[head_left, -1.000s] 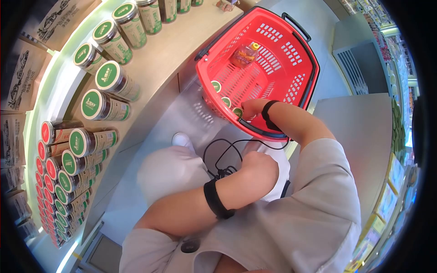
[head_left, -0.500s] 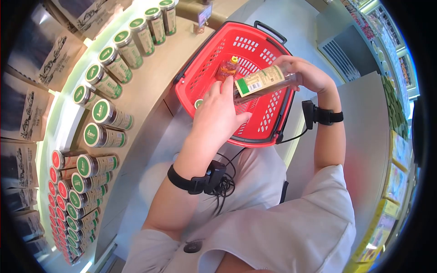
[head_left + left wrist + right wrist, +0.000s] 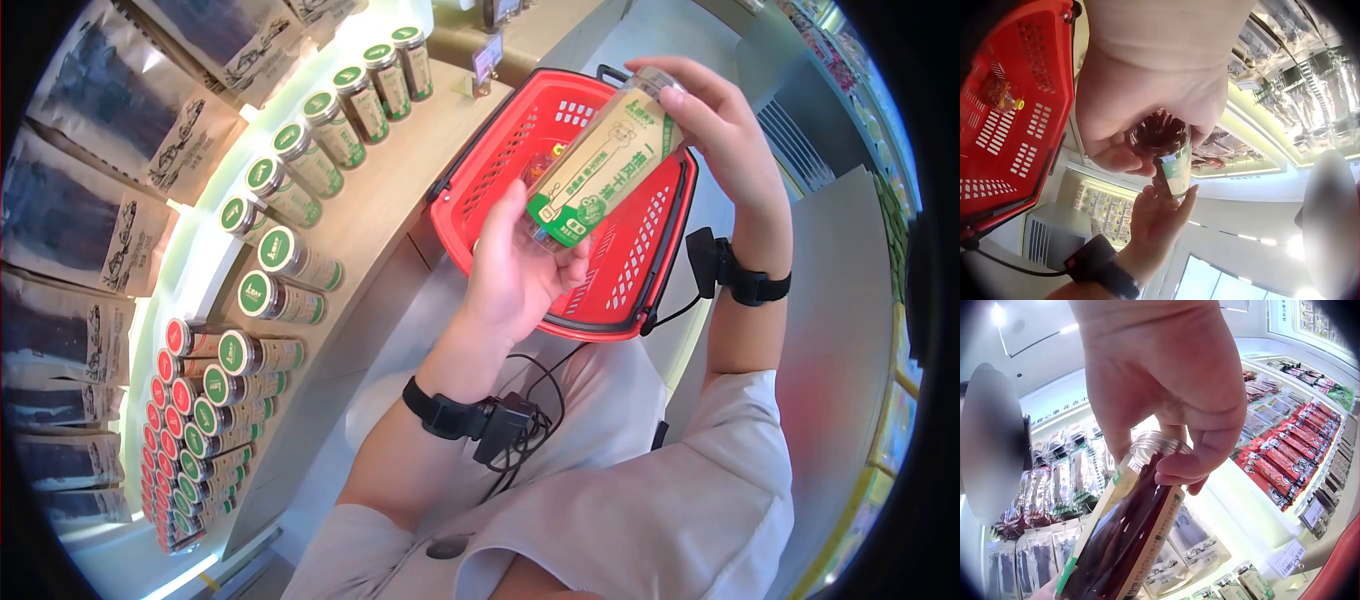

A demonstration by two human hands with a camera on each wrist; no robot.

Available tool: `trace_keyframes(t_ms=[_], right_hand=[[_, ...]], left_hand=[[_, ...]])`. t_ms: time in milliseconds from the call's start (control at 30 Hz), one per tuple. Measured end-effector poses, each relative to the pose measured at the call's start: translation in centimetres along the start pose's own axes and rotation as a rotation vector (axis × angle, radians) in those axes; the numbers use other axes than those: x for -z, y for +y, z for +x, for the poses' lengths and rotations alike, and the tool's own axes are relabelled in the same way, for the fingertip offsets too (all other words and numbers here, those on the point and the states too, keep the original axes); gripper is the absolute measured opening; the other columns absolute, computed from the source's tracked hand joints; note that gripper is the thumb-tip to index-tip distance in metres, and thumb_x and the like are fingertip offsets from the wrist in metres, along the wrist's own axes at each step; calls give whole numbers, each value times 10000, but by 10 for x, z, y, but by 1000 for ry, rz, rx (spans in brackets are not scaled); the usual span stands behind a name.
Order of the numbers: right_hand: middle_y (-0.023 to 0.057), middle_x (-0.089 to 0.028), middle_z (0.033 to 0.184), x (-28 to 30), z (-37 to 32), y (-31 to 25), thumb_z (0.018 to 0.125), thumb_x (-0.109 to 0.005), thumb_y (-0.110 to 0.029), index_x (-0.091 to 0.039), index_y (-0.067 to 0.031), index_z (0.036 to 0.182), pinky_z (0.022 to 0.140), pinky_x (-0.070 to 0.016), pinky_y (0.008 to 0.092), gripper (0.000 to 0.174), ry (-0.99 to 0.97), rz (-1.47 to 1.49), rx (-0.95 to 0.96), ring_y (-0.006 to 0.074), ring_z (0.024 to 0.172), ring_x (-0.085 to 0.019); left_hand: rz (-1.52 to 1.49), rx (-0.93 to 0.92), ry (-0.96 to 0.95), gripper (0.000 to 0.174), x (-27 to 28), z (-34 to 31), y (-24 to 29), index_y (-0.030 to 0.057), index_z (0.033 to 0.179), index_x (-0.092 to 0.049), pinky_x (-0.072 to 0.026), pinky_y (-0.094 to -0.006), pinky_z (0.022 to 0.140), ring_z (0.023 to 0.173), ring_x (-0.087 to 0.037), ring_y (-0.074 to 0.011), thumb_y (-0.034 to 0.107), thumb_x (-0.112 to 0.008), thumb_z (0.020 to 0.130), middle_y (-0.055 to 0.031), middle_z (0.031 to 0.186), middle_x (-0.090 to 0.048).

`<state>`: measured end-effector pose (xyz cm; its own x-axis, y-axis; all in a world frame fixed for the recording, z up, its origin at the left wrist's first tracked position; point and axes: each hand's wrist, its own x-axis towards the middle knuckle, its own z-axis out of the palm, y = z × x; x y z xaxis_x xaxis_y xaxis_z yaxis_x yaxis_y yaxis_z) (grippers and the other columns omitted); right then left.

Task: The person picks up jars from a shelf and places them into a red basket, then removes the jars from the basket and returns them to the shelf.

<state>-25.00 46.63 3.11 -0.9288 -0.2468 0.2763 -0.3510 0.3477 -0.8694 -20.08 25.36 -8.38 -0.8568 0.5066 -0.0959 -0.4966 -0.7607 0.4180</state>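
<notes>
Above the red basket, a clear jar is held at a slant between both hands, its lower end toward the near left and its upper end toward the far right. The left hand grips the near end, thumb on one side and fingers curled on the other. The right hand pinches the far end between thumb and fingers. On the jar, a cream and green label with a printed drawing faces up, and dark reddish-brown pieces show through the clear side in the right wrist view.

Under the jar, a bottle with a yellow cap sits inside the basket, partly hidden in the head view but plainer from the left wrist.

To the left of the basket runs a pale counter. Green-lidded jars stand along it in a curved row, and on the near left red-lidded jars are packed close beside more green ones. Big pouches line the far left, behind a lit edge. A small sign stands at the counter's far end, near the basket.
</notes>
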Motion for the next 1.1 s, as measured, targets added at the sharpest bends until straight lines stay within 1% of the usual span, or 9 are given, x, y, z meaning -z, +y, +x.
trace_keyframes(t_ms=[100,200,300,433,700,833,967,1033,1100], right_hand=[[59,-670,1057,-11,5,-17,964,-576,-268,-598,4,1235,771,-507,213,385,-9,78,85,83,913,-640],[102,-657,1114,-31,14,-38,994,-470,-237,-507,44,1332,826,-539,243,442,-75,184,161,130,983,-670],[135,-618,1224,-59,31,-59,1005,-443,-294,-436,43,1404,821,-535,244,522,-194,307,211,163,1072,-645],[60,-650,1135,-107,72,-77,997,-496,-353,-506,-28,1360,688,-481,200,488,-132,311,261,89,893,-622],[58,-627,891,-174,91,-163,950,-608,-266,-626,5,1090,664,-498,247,305,-315,147,39,115,758,-609],[23,-647,960,-195,144,-125,913,-634,-413,-659,-49,1124,705,-478,211,422,-529,196,177,91,784,-597],[-17,-613,873,-220,150,-134,869,-681,-452,-671,-79,1061,697,-463,207,419,-527,209,223,58,728,-548],[-19,-613,881,-232,155,-133,866,-683,-453,-670,-87,1054,703,-464,208,412,-540,242,236,56,741,-549],[-23,-613,895,-244,165,-130,869,-680,-452,-668,-84,1049,716,-469,214,410,-584,215,207,55,758,-551]], left_hand=[[-148,23,-25,607,18,3,-8,54,1128,-603,-471,-319,624,717,-626,-213,613,-462,939,-99,858,-657],[664,49,241,302,7,4,-16,48,1119,-604,-507,-296,640,738,-655,-160,287,-506,963,-85,866,-673],[1507,-30,-12,294,10,-8,-30,25,1143,-611,-493,-481,863,998,-632,-407,139,-489,901,-233,1004,-669],[1759,270,-415,466,10,-28,-32,52,1245,-615,-486,-478,898,1085,-620,-377,0,-566,784,-211,1113,-664],[1483,378,-654,372,-4,-60,-5,42,1146,-677,-505,-413,862,1033,-646,-326,153,-577,804,-183,1051,-686],[1531,256,-309,313,0,-74,-14,-21,1054,-658,-507,-422,844,989,-655,-321,185,-605,824,-174,1019,-690],[1994,-72,228,260,22,-80,-41,19,960,-666,-519,-457,820,969,-665,-328,208,-684,783,-159,953,-690],[1981,229,-18,236,30,-78,-45,29,955,-684,-528,-476,776,933,-675,-336,180,-692,774,-167,922,-697],[1993,292,-98,234,39,-70,-51,22,963,-695,-530,-483,737,891,-682,-341,159,-694,773,-173,891,-702]])
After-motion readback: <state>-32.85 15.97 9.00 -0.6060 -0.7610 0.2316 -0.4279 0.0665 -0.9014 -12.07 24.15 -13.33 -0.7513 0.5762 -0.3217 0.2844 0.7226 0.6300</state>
